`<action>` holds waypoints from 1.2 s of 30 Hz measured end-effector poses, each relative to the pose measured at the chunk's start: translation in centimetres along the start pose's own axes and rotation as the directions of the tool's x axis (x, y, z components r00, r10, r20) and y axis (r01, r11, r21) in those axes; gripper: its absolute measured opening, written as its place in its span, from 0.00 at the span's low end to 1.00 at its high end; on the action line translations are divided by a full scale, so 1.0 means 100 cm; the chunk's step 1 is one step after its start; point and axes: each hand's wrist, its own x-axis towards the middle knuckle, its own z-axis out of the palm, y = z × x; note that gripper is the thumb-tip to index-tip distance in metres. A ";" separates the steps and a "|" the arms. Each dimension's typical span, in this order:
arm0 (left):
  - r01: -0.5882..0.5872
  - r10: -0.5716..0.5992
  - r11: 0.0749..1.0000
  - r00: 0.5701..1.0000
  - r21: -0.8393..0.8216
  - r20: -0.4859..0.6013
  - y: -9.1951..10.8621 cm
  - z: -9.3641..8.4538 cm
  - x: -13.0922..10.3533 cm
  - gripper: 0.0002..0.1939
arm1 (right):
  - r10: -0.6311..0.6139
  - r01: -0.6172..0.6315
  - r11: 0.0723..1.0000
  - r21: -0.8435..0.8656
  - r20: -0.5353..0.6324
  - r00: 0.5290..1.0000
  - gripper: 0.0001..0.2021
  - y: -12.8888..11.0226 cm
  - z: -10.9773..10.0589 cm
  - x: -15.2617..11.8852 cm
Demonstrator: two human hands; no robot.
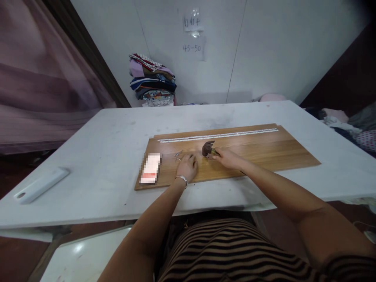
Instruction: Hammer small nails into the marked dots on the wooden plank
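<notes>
My right hand [230, 159] is wrapped round the handle of a claw hammer [208, 149], whose dark head is just above or on the wooden board [252, 147]; I cannot tell which. To its left, my left hand [187, 167] rests on the board with fingers curled together, and whatever they may pinch is too small to make out. Several loose nails [178, 156] lie beside the left fingertips. Along the board's far side run two narrow white strips [217, 136] with marks on them.
A blurred-out phone-like rectangle [150, 168] lies at the board's left end. The white table [96, 164] carries a long white plastic object [42, 186] on the left. Folded cloths [152, 80] are stacked at the back wall. More fabric [340, 121] lies beyond the right edge.
</notes>
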 end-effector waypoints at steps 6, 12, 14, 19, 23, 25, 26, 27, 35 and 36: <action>0.002 -0.002 1.000 1.000 0.001 0.004 0.001 -0.001 0.000 0.14 | 0.004 -0.004 1.000 0.017 0.012 1.000 0.12 0.001 0.006 0.000; 0.005 -0.006 1.000 1.000 0.011 0.025 0.003 -0.004 0.000 0.13 | -0.009 0.009 1.000 0.022 0.006 1.000 0.11 0.000 0.003 0.000; 0.000 -0.001 1.000 1.000 0.012 0.025 0.004 -0.004 0.000 0.12 | -0.008 0.008 1.000 0.025 -0.003 1.000 0.10 0.000 0.002 0.000; 0.000 0.000 1.000 1.000 0.000 0.004 0.003 -0.003 0.001 0.11 | -0.003 0.003 1.000 0.028 0.006 1.000 0.09 0.003 0.004 0.001; -0.002 0.002 1.000 1.000 -0.016 -0.003 0.002 -0.002 0.000 0.13 | 0.013 -0.014 0.999 0.035 0.016 1.000 0.11 0.003 0.008 0.001; -0.001 0.001 1.000 1.000 -0.021 -0.004 0.002 -0.003 0.000 0.13 | 0.022 -0.022 0.999 0.037 0.010 1.000 0.11 0.003 0.008 0.000; 0.000 0.000 1.000 1.000 -0.022 -0.004 0.002 -0.003 0.000 0.13 | 0.022 -0.023 0.999 0.037 0.009 1.000 0.11 0.002 0.008 0.000; 0.003 -0.003 1.000 1.000 -0.021 -0.003 0.003 -0.003 0.000 0.13 | 0.022 -0.022 0.999 0.037 0.009 1.000 0.11 0.002 0.008 0.000; -0.010 0.010 1.000 1.000 -0.002 0.006 0.000 0.000 0.001 0.13 | 0.008 -0.008 1.000 0.005 -0.006 1.000 0.11 0.001 0.002 0.000; -0.011 0.011 1.000 1.000 0.001 0.002 0.000 0.000 0.001 0.14 | 0.003 -0.003 1.000 0.006 -0.006 1.000 0.11 0.002 0.002 0.000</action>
